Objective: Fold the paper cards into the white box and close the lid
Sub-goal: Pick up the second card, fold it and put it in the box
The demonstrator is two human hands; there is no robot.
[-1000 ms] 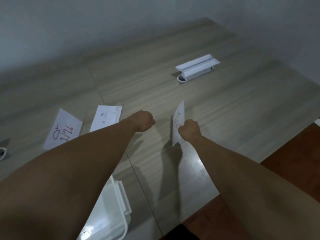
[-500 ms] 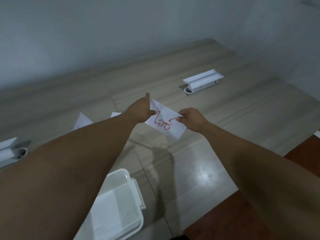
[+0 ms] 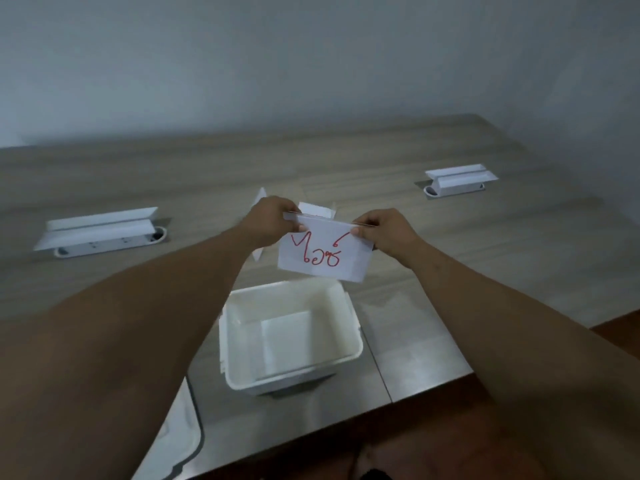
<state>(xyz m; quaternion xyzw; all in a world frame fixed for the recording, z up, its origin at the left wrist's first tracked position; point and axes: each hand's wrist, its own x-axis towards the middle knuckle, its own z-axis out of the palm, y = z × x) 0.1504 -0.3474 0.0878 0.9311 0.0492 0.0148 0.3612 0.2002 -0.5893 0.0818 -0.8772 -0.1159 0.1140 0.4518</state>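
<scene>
A white paper card (image 3: 323,254) with red handwriting hangs in the air just beyond the open white box (image 3: 291,372). My left hand (image 3: 272,216) pinches its top left corner and my right hand (image 3: 382,230) pinches its top right corner. A white sheet lies flat on the box's floor. The box lid (image 3: 180,434) rests on the table at the lower left, partly under my left arm. Two more white cards (image 3: 317,209) lie on the table behind my hands, mostly hidden.
Two raised white socket units sit in the wooden table (image 3: 485,265), one at the left (image 3: 98,230) and one at the far right (image 3: 457,180). A grey wall stands behind the table. The table's front edge runs close below the box.
Both hands have lifted the card and turned it upright, gripping its top corners. The view has swung so the box now sits in the centre, below the card.
</scene>
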